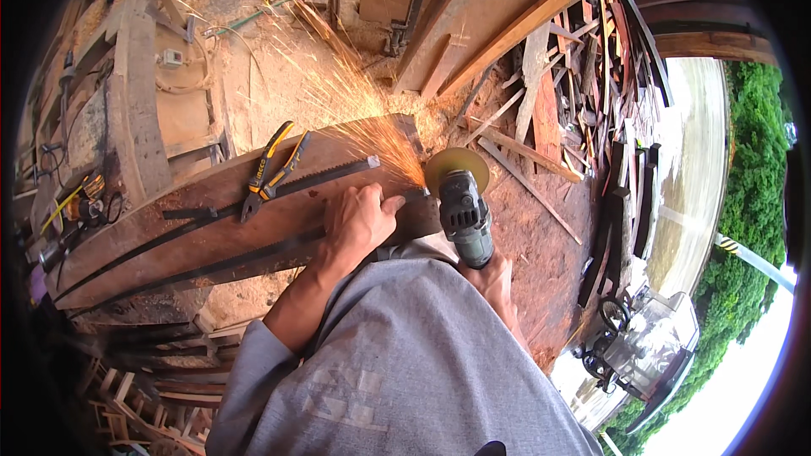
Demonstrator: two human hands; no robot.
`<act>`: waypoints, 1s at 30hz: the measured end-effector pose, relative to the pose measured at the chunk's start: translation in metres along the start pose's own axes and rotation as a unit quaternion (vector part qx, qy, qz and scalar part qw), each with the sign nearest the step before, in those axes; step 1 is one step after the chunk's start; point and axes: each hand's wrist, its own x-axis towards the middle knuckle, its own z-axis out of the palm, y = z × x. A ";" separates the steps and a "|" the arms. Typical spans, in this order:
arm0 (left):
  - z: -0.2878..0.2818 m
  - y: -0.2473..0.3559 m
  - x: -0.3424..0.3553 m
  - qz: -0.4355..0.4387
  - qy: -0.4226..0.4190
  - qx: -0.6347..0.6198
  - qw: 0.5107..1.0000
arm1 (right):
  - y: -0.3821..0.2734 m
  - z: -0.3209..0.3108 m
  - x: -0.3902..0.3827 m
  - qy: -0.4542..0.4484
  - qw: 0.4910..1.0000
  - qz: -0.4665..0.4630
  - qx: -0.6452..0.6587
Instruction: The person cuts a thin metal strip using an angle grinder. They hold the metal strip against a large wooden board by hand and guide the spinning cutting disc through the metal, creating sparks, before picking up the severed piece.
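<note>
My right hand (pixel 494 283) grips the body of an angle grinder (pixel 465 218). Its round yellowish disc (pixel 457 171) meets the end of a dark band-saw blade (pixel 253 259), and orange sparks (pixel 372 118) spray up and to the left. With fingers closed, my left hand (pixel 359 224) holds that blade down near the cut, on a long curved wooden plank (pixel 190 236). A second dark toothed blade strip (pixel 329 176) lies on the plank just beyond my left hand. Pliers with yellow-and-black handles (pixel 274 171) rest across this strip, their jaws toward me.
Large boards (pixel 439 25) lean at the far side over sawdust-covered ground. Scrap wood (pixel 583 76) is heaped at the right, and a parked motorbike (pixel 621 346) stands beyond it. At the left are a timber frame (pixel 139 110) and a yellow-and-black power tool (pixel 91 190).
</note>
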 end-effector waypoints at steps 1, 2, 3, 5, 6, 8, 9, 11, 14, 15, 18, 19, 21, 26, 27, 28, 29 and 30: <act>0.000 -0.001 -0.002 -0.002 0.003 0.005 1.000 | -0.004 -0.001 -0.001 0.001 1.000 0.009 0.002; 0.000 0.000 -0.002 -0.003 0.003 0.006 1.000 | -0.005 -0.001 -0.001 0.000 1.000 0.010 0.003; -0.002 0.000 -0.001 -0.007 -0.004 0.002 1.000 | -0.006 -0.002 0.000 -0.009 1.000 0.017 0.000; -0.003 0.002 0.000 -0.012 -0.010 -0.001 1.000 | -0.003 0.000 0.000 -0.018 1.000 0.024 -0.002; -0.004 0.004 -0.001 -0.015 -0.016 -0.004 1.000 | -0.001 0.001 -0.002 0.001 1.000 0.010 0.004; -0.005 0.004 -0.001 -0.019 -0.022 -0.006 1.000 | -0.003 0.001 -0.002 0.020 1.000 -0.005 0.010; -0.005 0.004 0.000 -0.015 -0.017 -0.003 1.000 | -0.013 -0.004 0.000 -0.005 0.999 0.034 0.002; -0.004 0.003 -0.001 -0.010 -0.012 -0.001 1.000 | -0.011 -0.004 -0.001 -0.029 0.997 0.074 -0.007; -0.002 0.004 0.001 -0.010 -0.021 -0.005 1.000 | 0.007 0.002 0.000 0.010 1.000 0.006 0.016; -0.001 0.002 0.000 -0.012 -0.012 -0.006 1.000 | 0.001 0.002 -0.001 0.010 1.000 0.007 0.017; -0.001 0.002 -0.001 -0.012 -0.005 -0.003 1.000 | -0.010 -0.002 -0.002 -0.002 0.998 0.058 0.022; -0.003 0.002 0.000 -0.009 -0.007 0.001 1.000 | -0.006 -0.001 -0.003 0.003 0.999 0.036 0.016; -0.004 0.003 -0.001 -0.010 -0.012 -0.003 1.000 | -0.002 -0.001 -0.002 0.009 1.000 0.014 0.009; -0.005 0.000 -0.003 -0.020 -0.016 0.001 1.000 | -0.015 -0.003 -0.003 -0.014 0.999 0.034 -0.001; -0.004 0.005 0.000 -0.007 -0.018 -0.001 1.000 | -0.012 -0.006 -0.004 0.003 1.000 0.022 -0.008; -0.003 0.006 0.001 0.000 -0.017 0.000 1.000 | 0.000 -0.002 -0.003 0.021 1.000 -0.018 0.000; -0.002 0.007 0.003 0.004 -0.018 -0.001 1.000 | 0.010 -0.001 -0.002 0.024 1.000 -0.017 0.000; -0.002 0.008 0.003 0.004 -0.014 -0.005 1.000 | 0.007 -0.001 -0.001 0.030 1.000 -0.001 0.000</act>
